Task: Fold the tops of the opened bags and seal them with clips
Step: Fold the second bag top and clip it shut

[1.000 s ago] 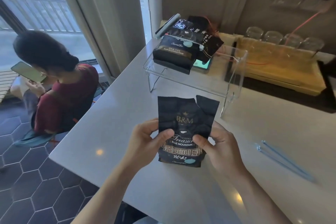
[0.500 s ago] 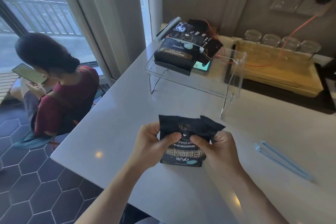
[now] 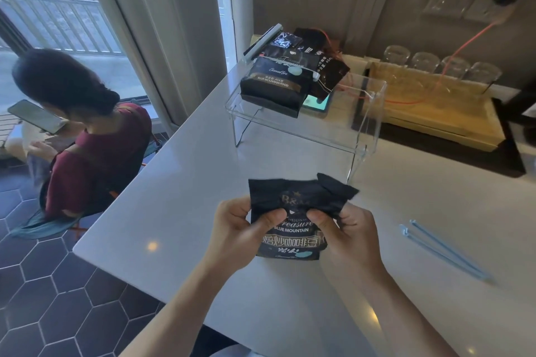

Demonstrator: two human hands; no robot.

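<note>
Seated person (image 3: 87, 136): off the table's left edge, over dark hexagonal floor tiles, back turned, holding a phone (image 3: 33, 116).
Table (image 3: 179, 182): white top, its near-left corner just left of the hands.
Left hand (image 3: 235, 232): fingers curled round the left side of the black coffee bag (image 3: 290, 229), thumb pressed on the bag's front.
Black coffee bag: standing near the table's front edge, between the two hands, base resting on the table; its top is bent and crumpled, the torn right corner sticking out to the right.
Right hand (image 3: 348, 235): grips the bag's right side, thumb on the front, fingers wrapped behind.
Clear stand (image 3: 359, 136): further back on the table, towards the far edge; dark bags (image 3: 275, 84) lie piled on its left end, one with a white clip (image 3: 285, 62) across its top.
Blue clip (image 3: 443, 249): long and thin, lying flat towards the table's right edge, well apart from the right hand.
Wooden tray (image 3: 441, 113): at the far-right corner, four upturned glasses (image 3: 441, 66) along its back.
</note>
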